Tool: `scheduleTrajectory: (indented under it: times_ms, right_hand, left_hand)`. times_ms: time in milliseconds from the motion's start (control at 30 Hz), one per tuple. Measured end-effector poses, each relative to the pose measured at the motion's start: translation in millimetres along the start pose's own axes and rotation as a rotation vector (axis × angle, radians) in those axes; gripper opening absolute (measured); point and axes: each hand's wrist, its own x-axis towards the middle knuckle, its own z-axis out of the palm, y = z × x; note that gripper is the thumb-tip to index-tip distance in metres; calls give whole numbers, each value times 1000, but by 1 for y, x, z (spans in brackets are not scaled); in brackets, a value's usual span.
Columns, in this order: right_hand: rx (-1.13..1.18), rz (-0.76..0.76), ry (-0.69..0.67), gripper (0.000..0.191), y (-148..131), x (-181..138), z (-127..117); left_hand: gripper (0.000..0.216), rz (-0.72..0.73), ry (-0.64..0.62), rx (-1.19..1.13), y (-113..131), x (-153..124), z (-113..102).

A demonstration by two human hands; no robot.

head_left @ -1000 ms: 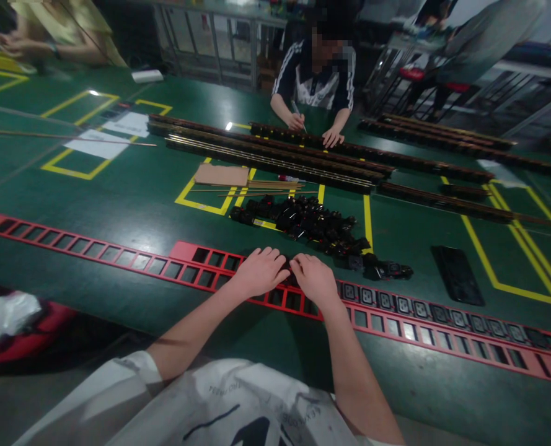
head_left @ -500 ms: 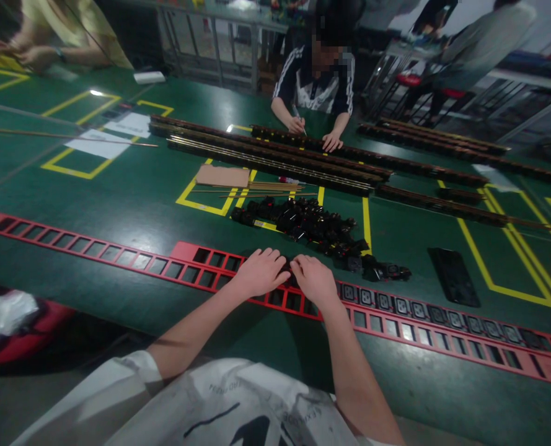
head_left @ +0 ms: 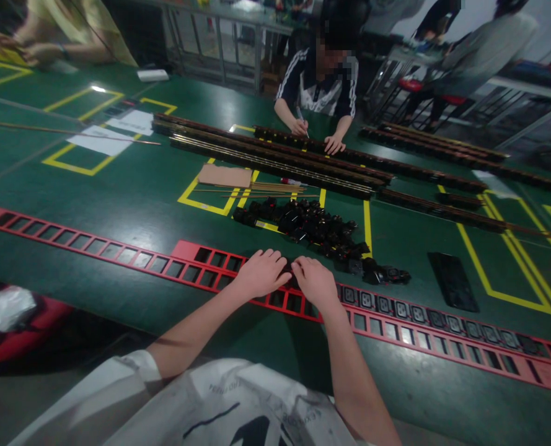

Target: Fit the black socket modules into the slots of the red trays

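Two long red frames with rows of square openings lie side by side across the table in front of me. Black power sockets fill a run of openings in the farther frame, to the right of my hands. My left hand and my right hand meet over that frame with fingers bent down. Thumbs and fingertips close from both sides on a black socket, mostly hidden by them. Just beyond lies a loose heap of black sockets.
A black phone lies at the right. Behind the heap are cardboard, thin rods and long dark strips. Across the table a co-worker holds a pen; another person sits far left. Paper sheets lie left.
Both hands stay at the same spot on the farther frame, with hardly any finger movement. The whole view has shifted slightly.
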Motion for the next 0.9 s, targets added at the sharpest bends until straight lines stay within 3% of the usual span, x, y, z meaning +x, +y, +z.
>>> scheduleTrajectory:
  times_ms: [733, 900]
  right_hand:
    - [-4, 0, 11, 28, 0, 0, -1]
    - [-10, -15, 21, 27, 1, 1, 1]
  left_hand:
    - [38, 8, 60, 16, -1, -2, 5]
    - [35, 8, 78, -67, -3, -2, 5]
